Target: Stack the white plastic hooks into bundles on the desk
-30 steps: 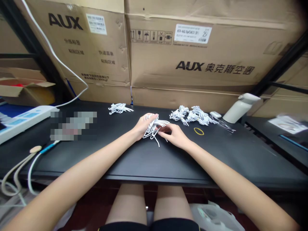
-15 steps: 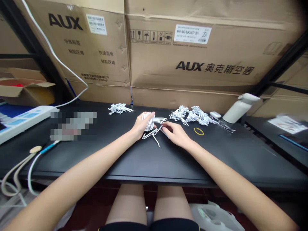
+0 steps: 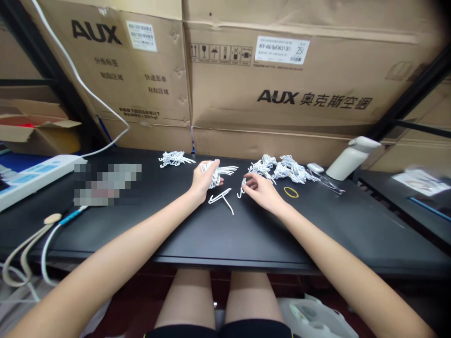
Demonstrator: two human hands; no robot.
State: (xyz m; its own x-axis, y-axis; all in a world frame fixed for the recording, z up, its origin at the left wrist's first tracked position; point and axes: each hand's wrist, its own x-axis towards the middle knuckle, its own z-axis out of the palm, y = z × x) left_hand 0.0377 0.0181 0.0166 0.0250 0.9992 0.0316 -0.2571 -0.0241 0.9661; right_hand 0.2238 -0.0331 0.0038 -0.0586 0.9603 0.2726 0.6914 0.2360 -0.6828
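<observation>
My left hand (image 3: 203, 182) is closed round a bundle of white hooks (image 3: 227, 170), their straight ends pointing right. Between the fingertips of my right hand (image 3: 259, 188) is a single white hook (image 3: 241, 189), its curved end hanging down. One loose white hook (image 3: 221, 197) with a side prong lies on the black table (image 3: 225, 239) below and between my hands. A small pile of white hooks (image 3: 175, 159) rests behind my left hand. Larger piles of white hooks (image 3: 291, 170) lie behind and to the right of my right hand.
A yellow rubber band (image 3: 291, 192) lies right of my right hand. Beyond it are glasses (image 3: 329, 184), a small white case (image 3: 315, 167) and a tilted white bottle (image 3: 347, 162). Large cardboard boxes (image 3: 225, 103) wall the back. At left are a power strip (image 3: 45, 177) and cables.
My hands have moved apart: the left slightly left with its bundle, the right slightly right with one hook. The loose hook on the table stays put.
</observation>
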